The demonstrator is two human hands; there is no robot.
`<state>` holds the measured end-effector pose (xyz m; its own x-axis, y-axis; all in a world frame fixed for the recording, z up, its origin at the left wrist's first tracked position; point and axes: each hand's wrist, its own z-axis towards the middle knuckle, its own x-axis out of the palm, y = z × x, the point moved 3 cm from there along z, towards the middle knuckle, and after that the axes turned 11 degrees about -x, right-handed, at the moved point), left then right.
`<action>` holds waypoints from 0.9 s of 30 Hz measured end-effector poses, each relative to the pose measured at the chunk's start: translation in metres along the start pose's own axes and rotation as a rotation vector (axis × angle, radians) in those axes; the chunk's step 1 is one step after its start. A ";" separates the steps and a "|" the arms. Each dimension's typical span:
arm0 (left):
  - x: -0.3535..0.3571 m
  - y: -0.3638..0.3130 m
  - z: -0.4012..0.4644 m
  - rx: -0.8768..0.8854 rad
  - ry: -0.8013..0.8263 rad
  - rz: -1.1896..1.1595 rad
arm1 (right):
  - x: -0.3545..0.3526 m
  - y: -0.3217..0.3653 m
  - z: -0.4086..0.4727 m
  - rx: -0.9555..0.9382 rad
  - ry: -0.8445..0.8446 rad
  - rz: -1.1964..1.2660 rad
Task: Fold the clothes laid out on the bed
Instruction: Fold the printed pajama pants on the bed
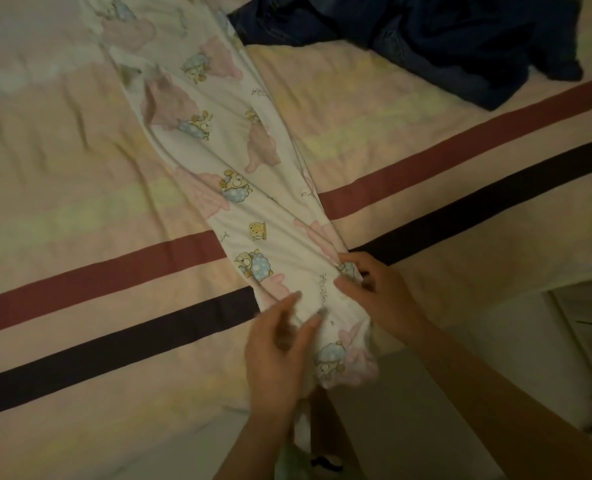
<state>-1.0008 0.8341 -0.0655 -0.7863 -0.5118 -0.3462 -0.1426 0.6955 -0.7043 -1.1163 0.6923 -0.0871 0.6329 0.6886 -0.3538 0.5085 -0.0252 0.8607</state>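
The bedspread (80,202) was pale pink and crossed by a dark red stripe (97,278) and a black stripe (114,344), both running from lower left to upper right. The printed pyjama garment (225,161) lay on it as a long narrow strip, its long axis running from the upper left of the view to the lower centre, crossing over both stripes. Its far end pointed away toward the top edge; its near end hung bunched over the edge of the bed.

The left hand (277,351) rested against the left side of the near end, fingers spread and slightly curled, not clamped on the fabric. The right hand (374,289) pinched the fabric on the right side of the same end between thumb and fingers.

A dark blue denim garment (443,43) lay crumpled at the upper right, just beside the strip's far portion. Whether the two touched could not be determined. The floor (409,427) showed below the bed edge.
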 end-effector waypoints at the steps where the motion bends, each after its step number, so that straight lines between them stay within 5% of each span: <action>1: -0.010 0.001 0.006 0.053 -0.089 0.062 | 0.004 0.000 -0.001 -0.002 0.007 -0.024; 4: -0.026 0.008 0.022 0.054 -0.126 0.124 | 0.010 -0.003 -0.005 -0.019 0.039 0.048; 8: -0.018 0.011 0.032 0.057 0.184 0.024 | 0.017 -0.003 -0.013 -0.026 0.069 0.180; 12: -0.013 0.010 0.037 0.062 0.324 0.014 | 0.025 0.003 -0.014 -0.062 0.103 0.149; 21: -0.079 0.058 0.027 -0.213 0.369 -0.212 | 0.045 -0.008 -0.052 -0.067 0.262 0.086; 27: -0.074 0.065 0.014 -0.244 0.494 -0.246 | 0.070 -0.007 -0.052 -0.004 0.157 0.138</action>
<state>-0.9440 0.9102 -0.0945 -0.8906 -0.4182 0.1787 -0.4436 0.7119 -0.5445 -1.1067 0.7784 -0.0988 0.5974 0.7834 -0.1712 0.4209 -0.1246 0.8985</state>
